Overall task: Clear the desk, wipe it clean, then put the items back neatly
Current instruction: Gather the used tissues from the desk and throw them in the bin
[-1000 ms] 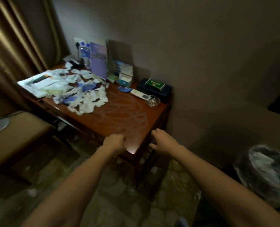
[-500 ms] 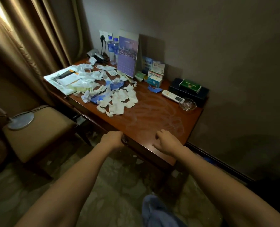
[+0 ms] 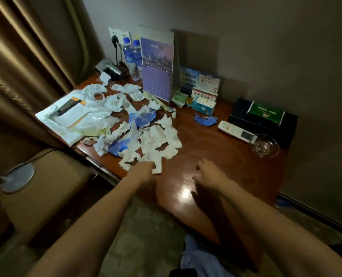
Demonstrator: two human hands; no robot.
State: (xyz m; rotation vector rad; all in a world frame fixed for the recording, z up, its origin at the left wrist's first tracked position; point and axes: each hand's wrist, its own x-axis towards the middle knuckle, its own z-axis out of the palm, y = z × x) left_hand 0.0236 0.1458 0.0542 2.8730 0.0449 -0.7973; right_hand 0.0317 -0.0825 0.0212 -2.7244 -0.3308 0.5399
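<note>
Surface — a reddish wooden desk top filling the middle of the frame — is carrying a wide litter of crumpled tissues across its left and centre, mixed with torn blue wrappers and lying partly over a stack of papers at the left edge. The left hand is reaching to the lower fringe of that litter, its fingertips at or on the nearest scrap; whether it is pinching anything I cannot tell. The right hand is hovering low over bare wood at centre, fingers loosely spread, grasping nothing. Judging by their look, the tissues will be featherlight, soft and apt to scatter — better gathered by cupping both hands around the heap and bunching it inward than picked singly. Along the top and right of the frame stiffer things are standing: two water bottles, a purple calendar, a medicine box, a remote control and a glass ashtray. The ashtray looks heavy, slick and breakable, so it is asking for a firm hold across its rim. Clearing seems only to be beginning.
</note>
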